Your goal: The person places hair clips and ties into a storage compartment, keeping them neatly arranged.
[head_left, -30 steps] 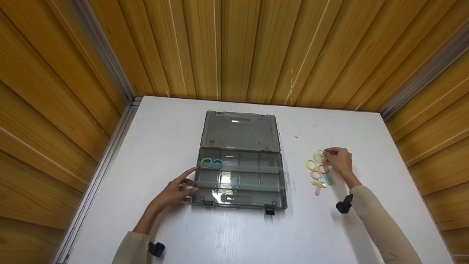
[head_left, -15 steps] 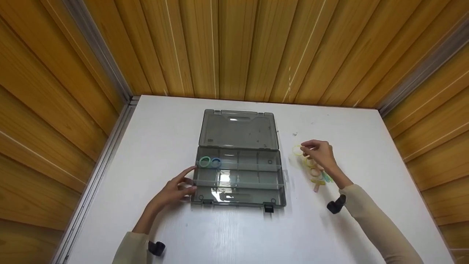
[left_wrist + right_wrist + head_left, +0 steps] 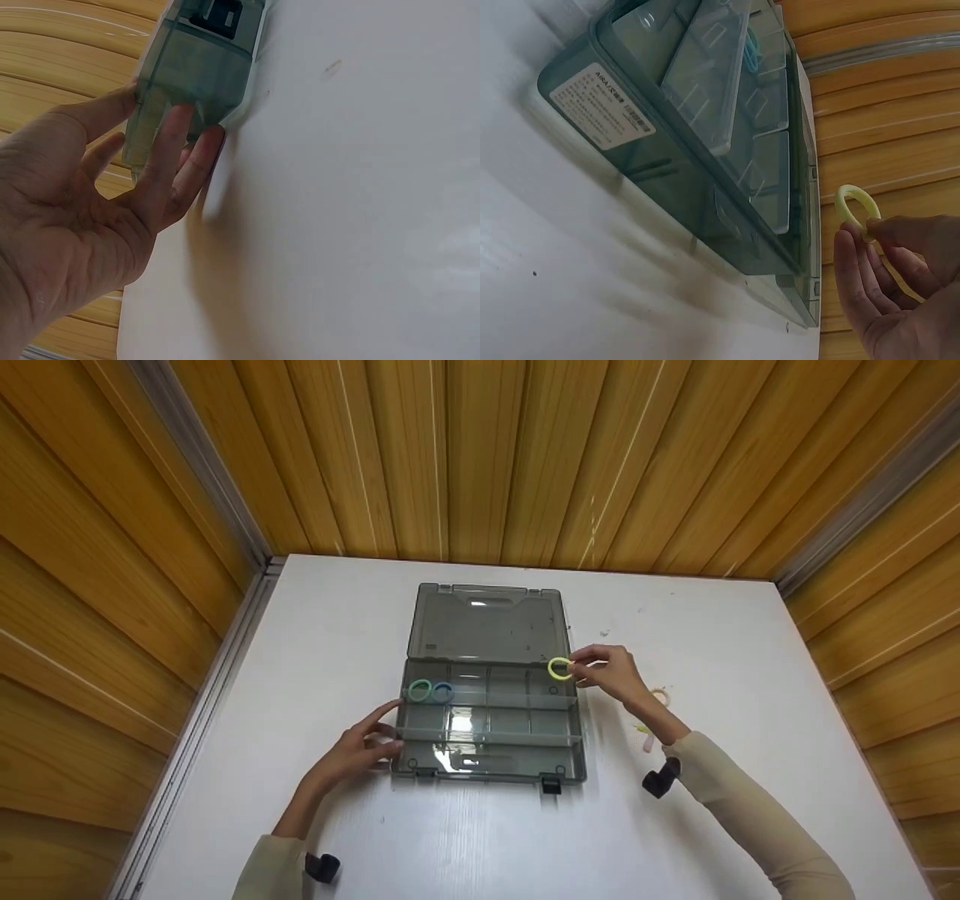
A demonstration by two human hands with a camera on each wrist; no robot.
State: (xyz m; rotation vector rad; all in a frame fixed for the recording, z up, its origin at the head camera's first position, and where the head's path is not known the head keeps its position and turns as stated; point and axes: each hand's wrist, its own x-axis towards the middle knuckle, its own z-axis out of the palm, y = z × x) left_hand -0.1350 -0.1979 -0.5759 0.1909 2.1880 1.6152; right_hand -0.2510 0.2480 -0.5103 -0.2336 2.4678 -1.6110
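Observation:
My right hand (image 3: 613, 673) pinches a yellow hair tie (image 3: 559, 668) between thumb and fingertips, held over the back right compartment of a grey see-through organizer box (image 3: 487, 776). In the right wrist view the yellow hair tie (image 3: 857, 202) stands upright above the box's side wall. My left hand (image 3: 356, 750) touches the box's left side with extended fingers; the left wrist view shows its fingertips (image 3: 178, 116) on the box's end wall. A green hair tie (image 3: 420, 691) and a blue one (image 3: 443, 693) lie in the back left of the box.
The box's lid (image 3: 487, 624) lies folded back on the white table (image 3: 465, 847). Right of the box, partly hidden by my right forearm, are a peach hair tie (image 3: 660, 697) and a pink hair clip (image 3: 648, 743). Wood-patterned walls (image 3: 487, 465) enclose the table.
My right hand has lifted the yellow hair tie from the pile at the right and carried it left to the box's back right. The left hand stays at the box's side.

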